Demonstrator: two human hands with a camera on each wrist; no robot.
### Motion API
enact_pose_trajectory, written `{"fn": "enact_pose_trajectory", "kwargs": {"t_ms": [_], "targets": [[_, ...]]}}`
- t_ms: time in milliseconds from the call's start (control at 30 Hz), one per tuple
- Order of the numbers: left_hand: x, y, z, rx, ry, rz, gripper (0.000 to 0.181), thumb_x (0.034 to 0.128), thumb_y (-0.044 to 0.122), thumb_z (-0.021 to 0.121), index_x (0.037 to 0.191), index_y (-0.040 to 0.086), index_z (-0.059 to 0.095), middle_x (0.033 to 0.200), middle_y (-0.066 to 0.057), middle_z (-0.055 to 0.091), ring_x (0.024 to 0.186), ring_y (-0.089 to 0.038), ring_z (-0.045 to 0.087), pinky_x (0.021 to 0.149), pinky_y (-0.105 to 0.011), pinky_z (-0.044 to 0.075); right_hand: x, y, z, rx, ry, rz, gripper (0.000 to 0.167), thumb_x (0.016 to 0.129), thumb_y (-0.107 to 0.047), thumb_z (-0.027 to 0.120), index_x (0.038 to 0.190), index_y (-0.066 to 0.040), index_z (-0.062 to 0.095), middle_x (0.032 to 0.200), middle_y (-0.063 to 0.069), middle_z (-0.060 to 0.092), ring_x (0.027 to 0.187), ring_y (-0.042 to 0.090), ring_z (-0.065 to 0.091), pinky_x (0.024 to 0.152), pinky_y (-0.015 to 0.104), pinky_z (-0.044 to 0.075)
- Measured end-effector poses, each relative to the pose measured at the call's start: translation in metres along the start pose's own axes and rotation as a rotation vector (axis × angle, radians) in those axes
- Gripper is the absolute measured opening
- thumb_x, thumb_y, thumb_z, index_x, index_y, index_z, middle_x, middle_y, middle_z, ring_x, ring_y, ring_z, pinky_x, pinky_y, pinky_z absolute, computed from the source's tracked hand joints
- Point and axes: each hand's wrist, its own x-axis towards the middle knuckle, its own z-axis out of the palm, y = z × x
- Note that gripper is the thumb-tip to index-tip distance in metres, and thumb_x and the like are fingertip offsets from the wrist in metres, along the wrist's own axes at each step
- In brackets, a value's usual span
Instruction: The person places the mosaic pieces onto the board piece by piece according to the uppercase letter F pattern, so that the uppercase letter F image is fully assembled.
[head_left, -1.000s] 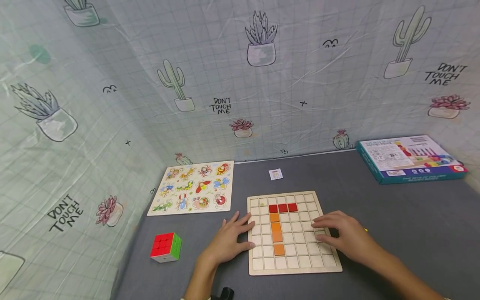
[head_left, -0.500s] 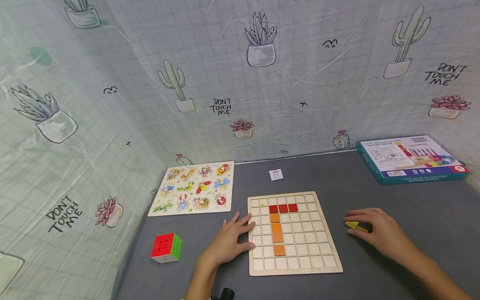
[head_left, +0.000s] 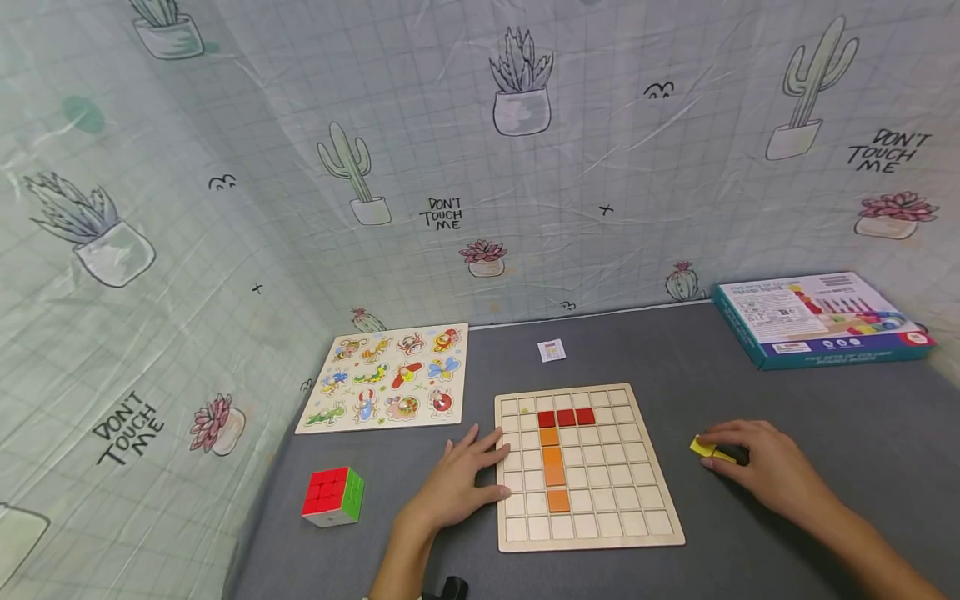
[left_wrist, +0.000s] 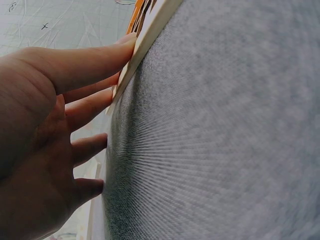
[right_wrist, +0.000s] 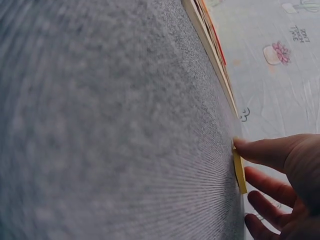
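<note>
A square wooden grid board (head_left: 592, 525) lies flat on the grey table, with a row of red tiles (head_left: 566, 417) and a column of orange tiles (head_left: 552, 465) set in its cells. Spread fingers of my left hand (head_left: 459, 477) touch the board's left edge; in the left wrist view the thumb and some fingertips meet its rim (left_wrist: 150, 40). To the right of the board, my right hand (head_left: 765, 467) pinches at yellow tiles (head_left: 702, 447) on the table. The right wrist view has the thumb against a yellow tile (right_wrist: 239, 172), index finger close by.
A puzzle board with insect pictures (head_left: 382, 375) lies at the back left, a Rubik's cube (head_left: 330, 496) in front of it. A small paper card (head_left: 551, 350) sits behind the grid board. A flat teal box (head_left: 825, 321) occupies the back right.
My right hand has moved from the board's right edge out to the yellow tiles on the table, and its fingers have come down on them. The left hand stays at the board.
</note>
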Motion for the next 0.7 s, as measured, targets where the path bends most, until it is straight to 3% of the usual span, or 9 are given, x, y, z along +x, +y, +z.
{"fn": "enact_pose_trajectory", "kwargs": {"t_ms": [400,600,700], "targets": [[-0.0001,0.0002,-0.0009,-0.001,-0.004,0.0,0.062,0.0898,0.032,0.077,0.146,0.013,0.058,0.164,-0.006,0.042,0.158,-0.044,0.022,0.118,-0.079,0.013,0.005,-0.0065,-0.0002,-0.01,-0.013,0.013,0.017,0.078,-0.015,0.085,0.095,-0.017,0.081,0.098,0.004,0.077,0.092,0.031,0.07,0.081,0.054,0.054],[-0.0006,0.0004,-0.0003,0.004,-0.003,0.0,0.062,0.0895,0.032,0.077,0.146,0.013,0.058,0.164,-0.005,0.042,0.158,-0.044,0.023,0.118,-0.079,0.014,0.0059,-0.0087,0.0007,0.036,0.044,-0.033,0.02,0.074,-0.009,0.087,0.088,-0.021,0.08,0.093,-0.006,0.072,0.081,0.001,0.064,0.07,0.027,0.054],[-0.001,0.0004,-0.0004,0.001,-0.005,-0.003,0.062,0.0896,0.032,0.077,0.146,0.013,0.058,0.164,-0.005,0.042,0.158,-0.044,0.022,0.118,-0.079,0.014,0.0072,-0.0088,0.0009,0.066,0.068,-0.071,0.021,0.072,-0.006,0.087,0.086,-0.021,0.08,0.091,-0.007,0.071,0.079,-0.009,0.059,0.066,0.021,0.052]]}}
